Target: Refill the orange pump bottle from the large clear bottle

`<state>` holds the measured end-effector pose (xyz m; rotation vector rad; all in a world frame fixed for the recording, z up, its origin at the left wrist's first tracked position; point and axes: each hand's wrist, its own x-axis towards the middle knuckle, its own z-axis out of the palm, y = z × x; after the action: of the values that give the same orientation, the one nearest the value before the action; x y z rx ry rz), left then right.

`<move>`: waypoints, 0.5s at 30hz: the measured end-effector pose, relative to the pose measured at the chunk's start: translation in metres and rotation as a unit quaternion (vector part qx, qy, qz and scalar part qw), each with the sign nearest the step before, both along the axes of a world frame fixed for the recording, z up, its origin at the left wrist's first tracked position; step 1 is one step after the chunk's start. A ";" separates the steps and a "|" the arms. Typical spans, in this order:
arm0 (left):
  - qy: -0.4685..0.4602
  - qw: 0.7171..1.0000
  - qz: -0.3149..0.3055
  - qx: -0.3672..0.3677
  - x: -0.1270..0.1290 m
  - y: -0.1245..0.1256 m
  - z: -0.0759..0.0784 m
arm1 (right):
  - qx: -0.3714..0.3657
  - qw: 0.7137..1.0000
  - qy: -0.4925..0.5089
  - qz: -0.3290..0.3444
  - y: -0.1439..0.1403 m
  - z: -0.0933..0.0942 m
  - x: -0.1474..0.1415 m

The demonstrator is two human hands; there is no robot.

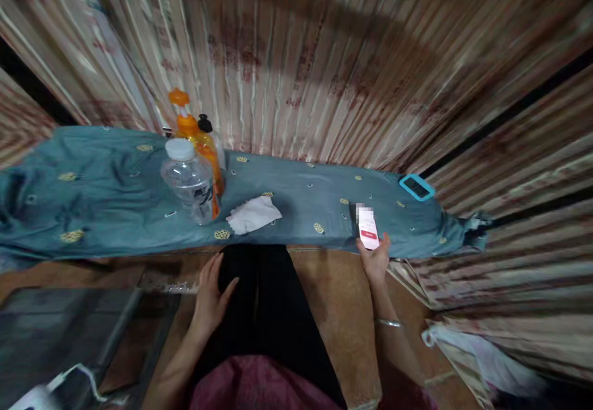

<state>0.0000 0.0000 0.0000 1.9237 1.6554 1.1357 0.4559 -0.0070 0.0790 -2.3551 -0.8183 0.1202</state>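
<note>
My right hand [374, 260] holds a white phone [368, 230] with a red button on its screen, just over the near edge of a blue-grey cloth [296, 203] with yellow flower marks that covers a low surface. My left hand [210, 296] rests flat with fingers apart against my black trouser leg [266, 311]. A white crumpled tissue [253, 214] lies on the cloth between the hands. A clear plastic bottle [189, 181] with a white cap stands on the cloth to the left.
An orange pump bottle [188, 127] and a dark-capped bottle [207, 131] stand behind the clear one. A phone in a turquoise case [416, 187] lies at the cloth's far right. Striped curtains [324, 58] hang behind. A white bag [456, 345] lies at the lower right.
</note>
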 end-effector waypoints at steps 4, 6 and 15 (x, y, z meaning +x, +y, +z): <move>0.003 1.000 -0.013 -0.001 -0.006 -0.008 -0.004 | -0.007 0.999 -0.015 -0.032 0.021 0.016 0.034; 0.009 1.000 -0.013 -0.004 -0.010 -0.012 -0.004 | -0.017 0.999 -0.021 -0.046 0.031 0.021 0.049; 0.025 0.999 0.003 -0.038 -0.023 -0.014 -0.006 | -0.068 0.994 -0.027 -0.082 0.060 0.022 0.091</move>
<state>-0.0233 -0.0144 -0.0056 1.9151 1.7063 1.0190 0.5474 0.0531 0.1010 -2.5534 -0.6575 0.0449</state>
